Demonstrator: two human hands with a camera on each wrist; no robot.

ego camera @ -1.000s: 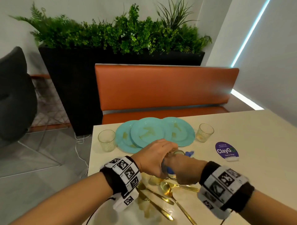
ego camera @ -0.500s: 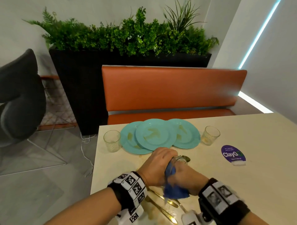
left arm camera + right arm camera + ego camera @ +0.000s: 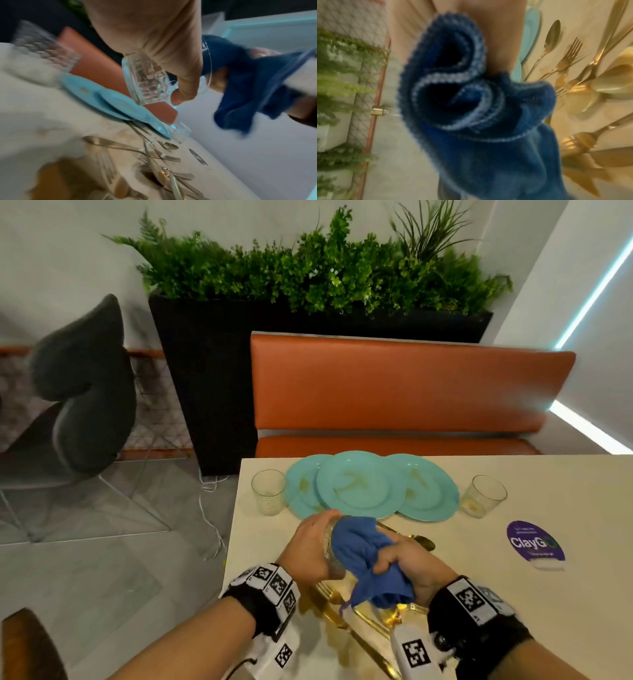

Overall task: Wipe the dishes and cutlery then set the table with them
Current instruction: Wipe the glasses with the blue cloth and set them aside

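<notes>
We see the left hand [image 3: 308, 546] wrapped around a clear patterned glass [image 3: 147, 79], its fingers curled round the glass wall and holding it tipped on its side above the worktop [image 3: 565, 604], mouth turned toward the right hand [image 3: 407, 563]. The right hand grips a blue cloth [image 3: 363, 553], fingers clenched round the bunched fabric, and one end of the cloth is pushed into the mouth of the glass while the rest hangs out below the fist. In the right wrist view the cloth's folds fill most of the picture and we cannot make out the fingers behind them. Beneath both hands, gold cutlery [image 3: 570, 63] lies scattered on the worktop: spoons, forks and knives crossing one another. Farther off, three turquoise plates [image 3: 363, 484] overlap in a row, each smeared with yellowish marks. A second glass [image 3: 269, 491] stands upright just left of the plates, a third glass [image 3: 483, 496] just right of them. A purple sticker [image 3: 534, 541] lies on the worktop to the right. An orange bench [image 3: 394, 385] stands behind.
</notes>
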